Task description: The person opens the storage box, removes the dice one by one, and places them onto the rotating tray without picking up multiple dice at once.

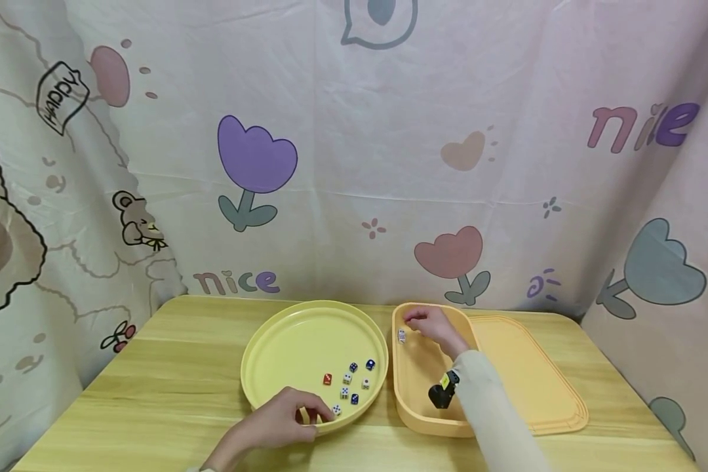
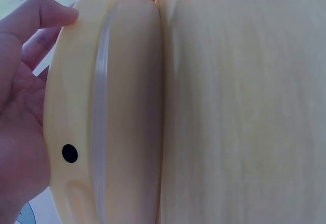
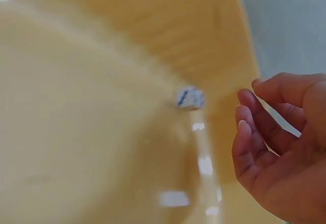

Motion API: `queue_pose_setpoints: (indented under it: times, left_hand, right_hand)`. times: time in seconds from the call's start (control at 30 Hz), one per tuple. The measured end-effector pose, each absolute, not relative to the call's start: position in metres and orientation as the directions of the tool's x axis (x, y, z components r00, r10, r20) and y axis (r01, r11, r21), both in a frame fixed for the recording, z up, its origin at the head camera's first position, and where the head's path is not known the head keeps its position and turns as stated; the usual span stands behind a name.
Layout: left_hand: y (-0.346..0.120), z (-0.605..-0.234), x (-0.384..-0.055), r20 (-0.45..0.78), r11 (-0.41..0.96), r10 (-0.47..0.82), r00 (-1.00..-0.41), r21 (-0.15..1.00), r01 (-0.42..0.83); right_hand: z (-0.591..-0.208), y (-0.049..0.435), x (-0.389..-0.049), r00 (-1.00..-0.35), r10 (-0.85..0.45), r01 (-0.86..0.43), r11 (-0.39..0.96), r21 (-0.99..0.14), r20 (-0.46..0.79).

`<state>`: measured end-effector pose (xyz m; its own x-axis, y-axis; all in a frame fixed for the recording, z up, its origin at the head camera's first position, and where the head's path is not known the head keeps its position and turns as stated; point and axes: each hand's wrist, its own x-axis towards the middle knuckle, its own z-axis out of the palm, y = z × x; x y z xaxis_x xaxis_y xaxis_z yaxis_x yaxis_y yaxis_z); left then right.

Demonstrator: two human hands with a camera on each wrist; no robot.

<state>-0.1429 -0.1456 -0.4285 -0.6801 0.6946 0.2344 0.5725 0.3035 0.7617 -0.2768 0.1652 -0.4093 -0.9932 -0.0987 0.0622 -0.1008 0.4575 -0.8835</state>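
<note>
My left hand (image 1: 285,418) holds the near rim of a round yellow tray (image 1: 259,354), fingers reaching over the edge; the thumb touches the tray wall (image 2: 71,96) in the left wrist view. Inside, close to those fingers, lie a red die (image 1: 327,379), several white dice (image 1: 345,393) and blue dice (image 1: 353,367). My right hand (image 1: 433,326) is over the far end of an orange box (image 1: 415,380), fingers loosely bent with nothing visible between them. Below the fingertips, white dice (image 1: 401,336) are by the box's left wall; in the right wrist view the white piece (image 3: 190,98) is blurred.
A flat orange lid (image 1: 531,367) lies on the wooden table (image 1: 153,387), right of the box and partly under the right sleeve (image 1: 495,406). A black wrist camera (image 1: 442,393) hangs over the box. Behind the table hangs a printed curtain (image 1: 354,164).
</note>
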Motion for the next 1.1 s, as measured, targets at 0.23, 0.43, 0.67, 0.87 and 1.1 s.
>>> queue_pose_setpoints:
  times: [0.23,0.43,0.67,0.87,1.1]
  left_hand:
    - [-0.146,-0.426,-0.142,0.229,0.295,0.697,-0.679,0.772,0.563]
    - [-0.146,-0.424,-0.141,0.227,0.292,0.701,-0.676,0.774,0.562]
    - [-0.147,-0.426,-0.143,0.227,0.303,0.697,-0.680,0.766,0.567]
    - [-0.147,-0.427,-0.143,0.236,0.307,0.696,-0.679,0.757,0.577]
    - [-0.147,-0.425,-0.142,0.239,0.295,0.698,-0.675,0.763,0.575]
  right_hand:
    - [-0.427,0.165,-0.278,-0.984,-0.163,-0.151,0.516,-0.843,0.077]
    - [-0.433,0.163,-0.279,-0.982,-0.184,-0.142,0.540,-0.829,0.048]
    - [-0.436,0.161,-0.279,-0.983,-0.184,-0.114,0.565,-0.817,0.010]
    - [-0.442,0.159,-0.283,-0.978,-0.208,-0.132,0.591,-0.796,0.008]
    - [-0.441,0.160,-0.281,-0.978,-0.207,-0.123,0.614,-0.780,-0.009]
